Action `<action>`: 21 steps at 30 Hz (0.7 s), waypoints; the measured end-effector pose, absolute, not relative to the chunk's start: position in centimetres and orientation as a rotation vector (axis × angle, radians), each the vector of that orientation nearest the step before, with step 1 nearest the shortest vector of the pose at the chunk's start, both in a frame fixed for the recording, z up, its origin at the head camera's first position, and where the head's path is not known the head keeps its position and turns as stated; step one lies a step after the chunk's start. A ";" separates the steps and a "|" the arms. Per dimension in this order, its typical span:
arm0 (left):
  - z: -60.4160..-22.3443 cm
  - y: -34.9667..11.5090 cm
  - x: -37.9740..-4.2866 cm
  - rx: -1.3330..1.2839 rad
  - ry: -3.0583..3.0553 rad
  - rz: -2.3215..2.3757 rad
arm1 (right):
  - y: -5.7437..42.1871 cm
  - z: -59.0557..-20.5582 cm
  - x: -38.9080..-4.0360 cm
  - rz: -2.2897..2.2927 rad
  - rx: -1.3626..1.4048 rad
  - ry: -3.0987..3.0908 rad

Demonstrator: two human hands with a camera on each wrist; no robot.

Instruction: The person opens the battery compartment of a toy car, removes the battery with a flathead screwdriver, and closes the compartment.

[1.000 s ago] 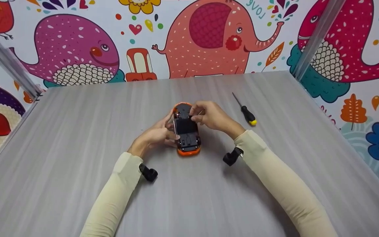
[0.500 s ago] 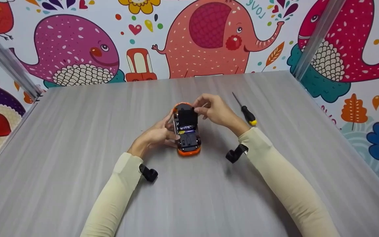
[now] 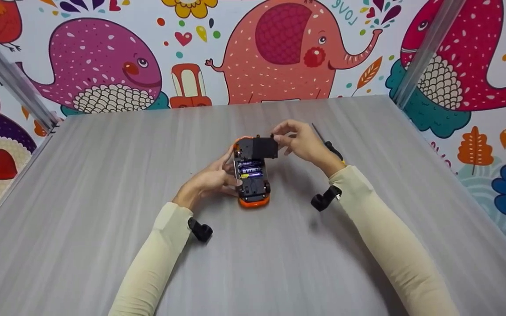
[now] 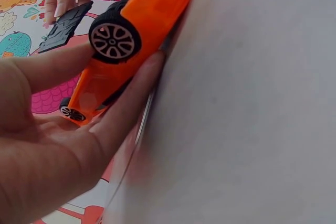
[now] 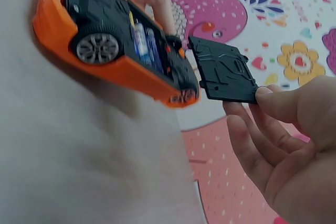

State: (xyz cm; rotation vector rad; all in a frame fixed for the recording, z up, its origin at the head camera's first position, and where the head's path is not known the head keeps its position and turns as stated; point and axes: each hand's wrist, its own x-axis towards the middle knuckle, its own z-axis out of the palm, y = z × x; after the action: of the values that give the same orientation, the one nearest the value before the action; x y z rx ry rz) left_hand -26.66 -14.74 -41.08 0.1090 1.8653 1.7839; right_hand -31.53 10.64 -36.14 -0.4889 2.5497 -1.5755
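Observation:
An orange toy car [image 3: 253, 202] lies upside down on the table, its black underside facing up. My left hand [image 3: 211, 181] grips it along the left side, thumb on the underside and fingers beneath the body, as the left wrist view shows. Purple batteries [image 3: 250, 169] with a yellow band sit in the uncovered compartment in the car's belly. Between thumb and fingers, my right hand [image 3: 299, 141] pinches a thin black battery cover [image 5: 223, 74] by its edge. The cover is held above the car's far end, apart from the compartment.
A screwdriver [image 3: 333, 149] with a black and yellow handle lies to the right, partly hidden behind my right hand and wrist. The wood-grain table [image 3: 103, 175] ends at a wall [image 3: 218, 87] printed with cartoon animals. Metal posts [image 3: 428, 52] stand at its far corners.
My right hand has lifted the battery cover off the compartment and carried it away and to the right, exposing the batteries. The left hand keeps its hold on the toy car.

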 end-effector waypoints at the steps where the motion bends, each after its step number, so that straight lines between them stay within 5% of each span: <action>1: -41.1 -14.7 -26.7 0.102 1.871 1.782 | 10.9 -36.3 -31.7 -1.582 -0.479 2.550; 21: -41.2 -14.7 -26.5 0.140 1.807 1.825 | 14.0 -38.8 -35.4 -1.698 -0.198 2.510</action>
State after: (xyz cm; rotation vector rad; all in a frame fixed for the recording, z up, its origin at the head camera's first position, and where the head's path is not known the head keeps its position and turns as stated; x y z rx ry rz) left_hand -26.55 -14.73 -41.24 0.1402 1.8068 1.8252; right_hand -35.44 13.96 -38.77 -0.1982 2.5099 -1.6980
